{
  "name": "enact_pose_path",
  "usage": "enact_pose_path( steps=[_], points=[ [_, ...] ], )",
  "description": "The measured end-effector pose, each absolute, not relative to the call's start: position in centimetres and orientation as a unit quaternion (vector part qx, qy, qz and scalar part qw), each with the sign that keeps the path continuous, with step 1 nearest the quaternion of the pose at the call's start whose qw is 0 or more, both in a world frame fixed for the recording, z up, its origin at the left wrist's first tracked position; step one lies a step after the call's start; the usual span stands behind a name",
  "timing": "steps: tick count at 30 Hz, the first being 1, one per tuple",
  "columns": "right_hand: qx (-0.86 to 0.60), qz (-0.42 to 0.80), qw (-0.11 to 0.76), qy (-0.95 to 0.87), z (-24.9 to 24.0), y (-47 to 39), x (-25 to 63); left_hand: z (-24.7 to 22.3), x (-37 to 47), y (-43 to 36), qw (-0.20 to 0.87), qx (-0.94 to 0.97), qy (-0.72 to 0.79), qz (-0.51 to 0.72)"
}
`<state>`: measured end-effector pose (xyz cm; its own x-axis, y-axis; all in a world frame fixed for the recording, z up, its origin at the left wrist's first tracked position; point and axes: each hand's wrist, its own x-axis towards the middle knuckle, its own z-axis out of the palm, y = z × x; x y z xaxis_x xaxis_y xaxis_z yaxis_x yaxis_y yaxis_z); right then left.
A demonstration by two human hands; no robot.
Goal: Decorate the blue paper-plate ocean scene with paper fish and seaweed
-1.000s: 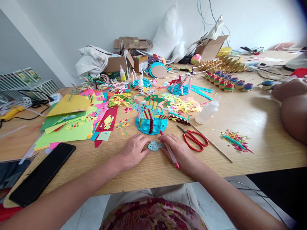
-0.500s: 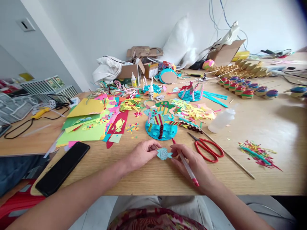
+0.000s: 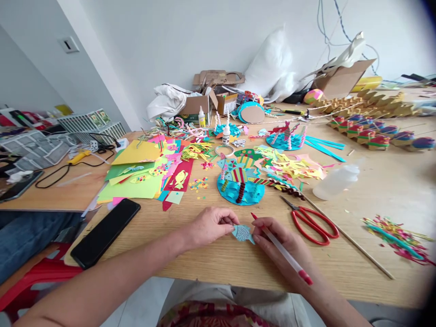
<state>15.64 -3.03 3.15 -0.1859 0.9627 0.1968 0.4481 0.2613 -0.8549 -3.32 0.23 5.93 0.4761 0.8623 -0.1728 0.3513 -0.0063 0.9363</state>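
Note:
Between my hands, near the table's front edge, is a small light-blue paper fish (image 3: 243, 233) with a scale pattern. My left hand (image 3: 216, 225) pinches its head end between thumb and fingers. A red pen (image 3: 282, 250) with a clear barrel is held in my right hand (image 3: 281, 243), its red tip pointing up and left, above the fish. The right fingertips are at the fish's tail. Just beyond stands a round blue base (image 3: 226, 193) with striped paper fish (image 3: 238, 175) on coiled supports.
Red-handled scissors (image 3: 315, 225) and a thin stick (image 3: 350, 240) lie at right, beside a translucent bottle (image 3: 335, 181). A black phone (image 3: 105, 231) and coloured paper sheets (image 3: 132, 188) are at left. Paper scraps (image 3: 296, 165) and a white glue bottle (image 3: 225, 135) lie farther back.
The view has shifted, so the table's things appear farther right or lower. The fish is tilted slightly differently, its tail lower. Both hands keep their holds.

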Motion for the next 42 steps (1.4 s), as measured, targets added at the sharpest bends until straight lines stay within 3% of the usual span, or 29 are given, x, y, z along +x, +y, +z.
enact_pose_path(
  steps=[5, 12, 17, 21, 33, 42],
  points=[
    [-0.532, 0.301, 0.394, -0.686, 3.3, -3.2, 16.1, 6.9, -5.3, 1.1, 0.525, 0.679, 0.459, 0.23],
    [-0.574, 0.182, 0.381, -0.702, 2.0, -4.3, 17.9, 10.9, -13.8, 5.3, 0.375, 0.645, 0.585, 0.318],
    [-0.59, 0.19, 0.383, -0.685, 1.6, -4.3, 18.0, 11.5, -20.8, 7.2, 0.267, 0.597, 0.694, 0.3],
    [-0.617, 0.201, 0.373, -0.664, 1.5, -4.4, 17.7, 10.9, -23.6, 7.4, 0.254, 0.571, 0.725, 0.291],
    [-0.586, 0.19, 0.325, -0.718, 1.8, -3.7, 18.5, 10.2, -24.1, 8.7, 0.242, 0.568, 0.729, 0.296],
    [-0.602, 0.177, 0.326, -0.707, 1.8, -3.8, 18.6, 10.0, -22.0, 16.8, 0.163, 0.583, 0.76, 0.237]
  ],
)
